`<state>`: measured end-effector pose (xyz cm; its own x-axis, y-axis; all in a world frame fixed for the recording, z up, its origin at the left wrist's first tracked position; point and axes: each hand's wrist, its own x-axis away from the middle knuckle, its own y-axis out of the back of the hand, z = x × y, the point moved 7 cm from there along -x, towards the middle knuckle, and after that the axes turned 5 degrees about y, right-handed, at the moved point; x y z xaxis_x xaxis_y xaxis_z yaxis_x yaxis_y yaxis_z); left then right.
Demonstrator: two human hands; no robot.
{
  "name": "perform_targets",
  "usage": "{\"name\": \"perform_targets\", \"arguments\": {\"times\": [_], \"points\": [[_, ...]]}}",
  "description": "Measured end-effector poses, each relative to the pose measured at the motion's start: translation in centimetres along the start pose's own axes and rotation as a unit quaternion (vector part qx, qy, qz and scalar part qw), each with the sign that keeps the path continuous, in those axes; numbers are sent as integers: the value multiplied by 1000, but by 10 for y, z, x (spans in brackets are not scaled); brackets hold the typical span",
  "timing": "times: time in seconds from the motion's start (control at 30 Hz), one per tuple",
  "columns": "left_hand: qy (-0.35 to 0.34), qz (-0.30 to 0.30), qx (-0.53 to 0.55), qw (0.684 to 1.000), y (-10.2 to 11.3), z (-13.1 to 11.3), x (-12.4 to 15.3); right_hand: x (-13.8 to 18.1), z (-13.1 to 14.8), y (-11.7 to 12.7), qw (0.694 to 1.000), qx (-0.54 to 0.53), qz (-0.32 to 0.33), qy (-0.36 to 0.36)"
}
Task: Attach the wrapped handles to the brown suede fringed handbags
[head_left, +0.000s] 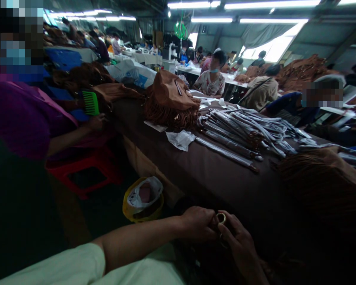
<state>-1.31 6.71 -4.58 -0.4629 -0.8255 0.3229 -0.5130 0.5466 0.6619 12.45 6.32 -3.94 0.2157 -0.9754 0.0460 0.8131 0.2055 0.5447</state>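
Long brown-covered table [195,162] stretched before you | heaped brown fringed bags [172,99] sat there, beside pale plastic-wrapped straps [240,130] | your left hand [198,222] curled tight, contents impossible to tell | your right hand [239,235] pinched a round gold-coloured metal ring [221,214], there between both hands!

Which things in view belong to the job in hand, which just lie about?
Likely the job:
gold-coloured ring in right hand, left hand close against it
perhaps wrapped straps, brown bag, both untouched

Likely just lying about:
crumpled white paper on table
yellow bin beside it
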Motion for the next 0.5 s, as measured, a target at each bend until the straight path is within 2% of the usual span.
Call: {"name": "perform_targets", "arguments": {"times": [0.17,0.33,0.4,0.5], "points": [[30,-12,4,999,-2,5,-3,5,-14,1,993,-30,-71,-90],[3,-25,-18,1000,-4,0,-6,12,-6,-8,983,-149,-94,-53],[-18,-37,-52,998,-6,-4,-6,14,-6,-10,973,-199,-85,-77],[-56,-62,-143,986,-12,-10,-5,15,-9,-20,939,-300,-7,-169]]}}
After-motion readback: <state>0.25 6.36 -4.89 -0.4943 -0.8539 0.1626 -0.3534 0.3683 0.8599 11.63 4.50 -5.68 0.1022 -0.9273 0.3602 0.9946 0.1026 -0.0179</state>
